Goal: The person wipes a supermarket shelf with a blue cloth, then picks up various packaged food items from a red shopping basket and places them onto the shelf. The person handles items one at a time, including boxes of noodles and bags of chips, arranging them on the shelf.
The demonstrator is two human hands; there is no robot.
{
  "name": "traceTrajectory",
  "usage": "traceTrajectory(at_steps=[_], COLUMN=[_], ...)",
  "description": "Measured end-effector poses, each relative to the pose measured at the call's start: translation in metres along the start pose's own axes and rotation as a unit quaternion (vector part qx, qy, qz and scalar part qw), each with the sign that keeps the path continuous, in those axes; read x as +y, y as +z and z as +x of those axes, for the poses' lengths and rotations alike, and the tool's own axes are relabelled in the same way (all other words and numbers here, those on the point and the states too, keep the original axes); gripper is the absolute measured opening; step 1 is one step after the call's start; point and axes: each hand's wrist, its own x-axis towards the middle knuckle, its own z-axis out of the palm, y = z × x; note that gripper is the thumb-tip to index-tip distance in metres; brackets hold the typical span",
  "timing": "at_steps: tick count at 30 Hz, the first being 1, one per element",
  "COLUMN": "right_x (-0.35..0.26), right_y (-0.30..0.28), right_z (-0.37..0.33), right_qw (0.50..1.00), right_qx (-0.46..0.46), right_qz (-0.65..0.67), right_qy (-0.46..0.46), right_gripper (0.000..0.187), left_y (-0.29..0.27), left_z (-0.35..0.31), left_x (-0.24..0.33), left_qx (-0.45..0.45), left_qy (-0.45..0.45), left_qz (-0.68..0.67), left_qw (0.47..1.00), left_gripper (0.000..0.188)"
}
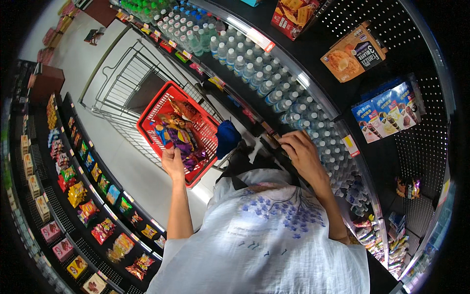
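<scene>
A red shopping basket (211,131) with slotted sides sits in front of me at the end of a wire shopping cart (115,81). Several snack bags (182,128), some purple, some orange and brown, lie inside it. My left hand (173,163) is closed on the basket's near-left rim, with its fingertips beside a purple bag. Off to the right, my right hand (302,156) is stretched toward the shelf edge, fingers slightly bent and apart. Nothing shows in it. Clear water bottles (289,105) stand in rows just beyond that hand. A dark blue cloth-like thing (227,138) hangs by the basket's right side.
Bagged snacks (88,210) and small boxes (63,250) fill the left shelves. On the upper right shelf stand an orange biscuit box (350,53), a red box (296,18) and blue boxes (389,111). The shelf edge (293,73) runs along my right. Pale floor (122,147) shows under the cart.
</scene>
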Motion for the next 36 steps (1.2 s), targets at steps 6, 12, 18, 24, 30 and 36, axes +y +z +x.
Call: traceTrajectory(at_steps=[6, 12, 18, 24, 30, 36], right_x=[0.011, 0.015, 0.02, 0.03, 0.042, 0.077], right_y=[0.0, -0.006, -0.01, -0.019, -0.043, -0.07], right_z=[-0.023, -0.032, -0.048, -0.067, -0.098, -0.149], right_qw=[0.998, 0.996, 0.989, 0.983, 0.97, 0.937], right_qx=[-0.003, 0.0, 0.012, 0.049, 0.112, 0.264], right_qz=[-0.01, -0.017, -0.015, -0.01, -0.02, -0.069], right_qy=[0.063, 0.091, 0.144, 0.175, 0.216, 0.217], right_gripper=[0.016, 0.016, 0.017, 0.016, 0.016, 0.018], left_y=[0.026, 0.049, 0.048, 0.038, 0.044, 0.06], left_z=[0.004, 0.012, 0.019, 0.038, 0.037, 0.036], left_x=[-0.115, -0.205, -0.221, -0.225, -0.217, -0.126], left_qx=[0.045, 0.069, -0.133, -0.242, -0.178, -0.243], left_qy=[-0.08, -0.153, -0.123, -0.056, -0.056, 0.106], left_qz=[0.015, 0.053, 0.492, 0.552, 0.43, 0.651], left_qw=[0.996, 0.984, 0.851, 0.796, 0.883, 0.711], left_gripper=[0.014, 0.011, 0.036, 0.047, 0.032, 0.044])
